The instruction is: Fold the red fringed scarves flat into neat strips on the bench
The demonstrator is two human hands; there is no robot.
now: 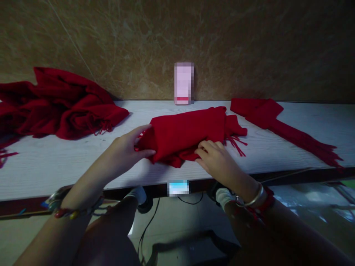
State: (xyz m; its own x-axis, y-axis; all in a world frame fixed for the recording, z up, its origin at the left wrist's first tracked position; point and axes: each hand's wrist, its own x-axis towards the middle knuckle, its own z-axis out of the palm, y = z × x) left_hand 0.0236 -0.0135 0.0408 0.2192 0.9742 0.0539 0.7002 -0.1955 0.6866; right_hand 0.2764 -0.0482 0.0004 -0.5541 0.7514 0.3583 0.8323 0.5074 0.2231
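A red fringed scarf [188,129], folded into a loose bundle, lies before me on the white wood-grain tabletop [116,166]. At its left end is my left hand [130,146], with the thumb near the lower corner and the fingers at the upper edge, gripping the folded cloth. My right hand [212,153] pinches the scarf's near edge, right of the middle. Fringe sticks out from under the bundle on the right. Some fingertips of both hands are hidden by the fabric.
A heap of red cloth [69,107] with fringe lies at the left. To the right rests a narrow red scarf [266,118], bent over itself. A blurred pink phone-like object [183,83] leans against the marbled wall [133,44]. Black cable [148,225] hangs below the table edge.
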